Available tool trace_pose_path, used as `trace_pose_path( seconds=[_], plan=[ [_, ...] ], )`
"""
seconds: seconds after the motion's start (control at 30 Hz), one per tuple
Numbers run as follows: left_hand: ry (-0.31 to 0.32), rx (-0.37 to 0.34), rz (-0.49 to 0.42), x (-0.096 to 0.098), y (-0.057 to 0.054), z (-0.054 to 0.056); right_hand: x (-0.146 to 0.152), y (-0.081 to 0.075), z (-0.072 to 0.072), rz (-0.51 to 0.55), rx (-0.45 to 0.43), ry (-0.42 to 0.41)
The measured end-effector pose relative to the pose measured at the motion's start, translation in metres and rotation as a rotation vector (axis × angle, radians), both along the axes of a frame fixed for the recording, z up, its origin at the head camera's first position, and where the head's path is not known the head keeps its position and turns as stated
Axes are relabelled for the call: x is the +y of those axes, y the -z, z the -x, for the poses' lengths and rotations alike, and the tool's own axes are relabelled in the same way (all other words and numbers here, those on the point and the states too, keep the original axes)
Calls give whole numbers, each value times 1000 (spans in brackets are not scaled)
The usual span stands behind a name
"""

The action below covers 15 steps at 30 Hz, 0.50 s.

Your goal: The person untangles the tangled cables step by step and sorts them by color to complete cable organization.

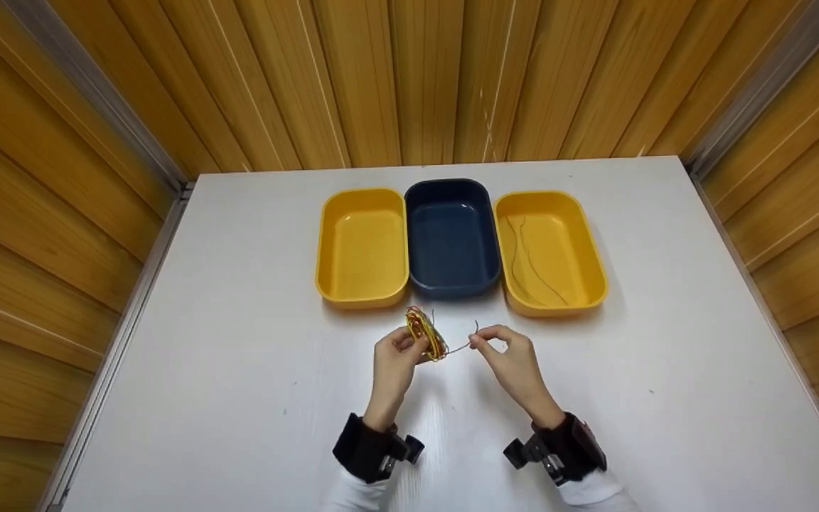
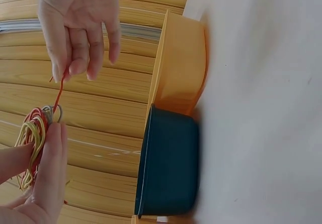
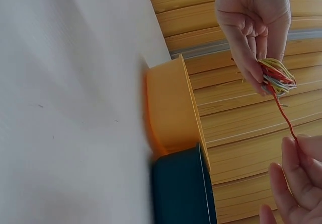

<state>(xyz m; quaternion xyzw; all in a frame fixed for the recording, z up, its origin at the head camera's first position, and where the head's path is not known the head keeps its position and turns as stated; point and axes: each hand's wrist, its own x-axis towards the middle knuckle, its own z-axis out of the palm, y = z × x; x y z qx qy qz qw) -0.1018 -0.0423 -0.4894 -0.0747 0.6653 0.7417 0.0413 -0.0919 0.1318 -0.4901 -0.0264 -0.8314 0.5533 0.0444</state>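
My left hand point(image 1: 397, 359) grips a coiled bundle of thin wires point(image 1: 426, 336) between thumb and fingers, in front of the dark blue bin. Yellow, red and grey strands show in the bundle point(image 2: 32, 138) in the left wrist view. To the right, my right hand point(image 1: 512, 359) pinches one red wire point(image 3: 284, 114) near its end between thumb and index finger. That wire stretches from the bundle across the gap between the hands. Both hands are raised over the white table point(image 1: 239, 370).
Three bins stand side by side: a yellow left bin point(image 1: 362, 295), a dark blue middle bin point(image 1: 452, 284) and a yellow right bin point(image 1: 584, 249). Two or so thin wires point(image 1: 515, 256) lie in the right bin. Wood-patterned walls point(image 1: 424, 85) enclose the table's back and sides.
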Motion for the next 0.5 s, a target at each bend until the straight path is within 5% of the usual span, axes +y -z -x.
trace_pose_path(
  seconds=[0.5],
  plan=[
    [-129,-39,-75,-2,0,2,10,5,-7,12,-40,75]
  ],
)
